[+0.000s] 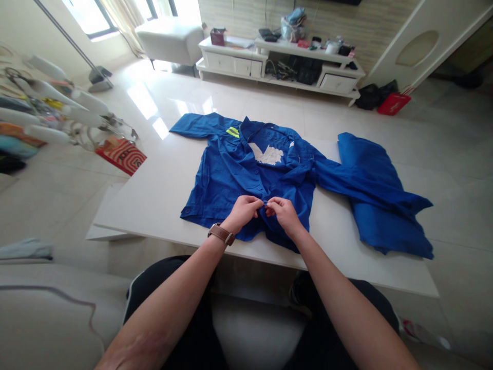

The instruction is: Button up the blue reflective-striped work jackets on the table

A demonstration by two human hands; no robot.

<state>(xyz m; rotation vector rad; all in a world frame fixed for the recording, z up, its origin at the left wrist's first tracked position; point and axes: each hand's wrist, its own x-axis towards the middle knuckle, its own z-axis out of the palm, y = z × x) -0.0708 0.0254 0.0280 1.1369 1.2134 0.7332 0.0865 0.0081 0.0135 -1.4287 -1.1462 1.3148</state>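
Observation:
A blue work jacket [223,169] lies spread on the white table, its collar at the far side and its sleeves out to both sides. A pale patch shows inside the open neck, and a yellow-green strip is on the chest. My left hand [245,210], below a brown wristwatch [221,234], pinches the front edge of the jacket near the hem. Close beside it, my right hand [283,213] grips the same front edge, fingertips almost touching the left ones. A small button [265,203] shows between the fingertips. More buttons run up the front placket.
A folded blue garment [379,221] lies at the table's right, under the jacket's sleeve. The white table [154,205] has its near edge by my knees. A red patterned bag [122,154] stands beyond its left edge. A white TV cabinet [231,64] is across the floor.

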